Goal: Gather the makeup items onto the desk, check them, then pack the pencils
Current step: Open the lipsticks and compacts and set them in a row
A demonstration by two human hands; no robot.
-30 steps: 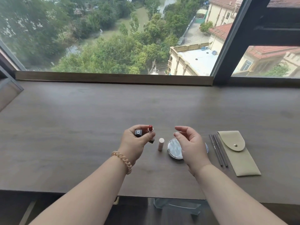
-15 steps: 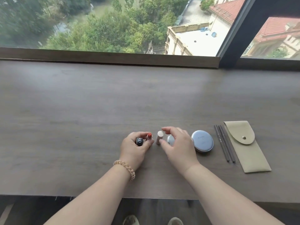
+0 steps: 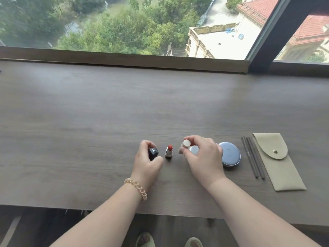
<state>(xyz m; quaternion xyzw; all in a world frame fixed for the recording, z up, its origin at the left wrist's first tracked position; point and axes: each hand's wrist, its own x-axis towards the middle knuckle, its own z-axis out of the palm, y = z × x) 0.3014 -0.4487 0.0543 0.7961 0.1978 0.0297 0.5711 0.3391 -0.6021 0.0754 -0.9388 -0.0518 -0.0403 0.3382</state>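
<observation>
An uncapped red lipstick (image 3: 169, 151) stands upright on the dark wooden desk (image 3: 89, 122), free of both hands. My left hand (image 3: 146, 161) holds its black cap (image 3: 153, 153) just left of it. To the right, my right hand (image 3: 203, 157) grips a small pale beige tube (image 3: 185, 145), tilted, just above the desk. A round silver-blue compact (image 3: 231, 155) lies partly behind that hand. Farther right lie three thin grey pencils (image 3: 252, 157) beside a beige snap pouch (image 3: 276, 161).
A raised wooden sill (image 3: 124, 59) and a dark window post (image 3: 270, 36) bound the desk's far side. The desk's front edge runs across below my forearms. Feet in slippers (image 3: 144, 240) show on the floor below.
My left hand set the lipstick down upright and moved left, keeping the cap. My right hand closed round the beige tube and lifted it, tilting it. The camera tilted down.
</observation>
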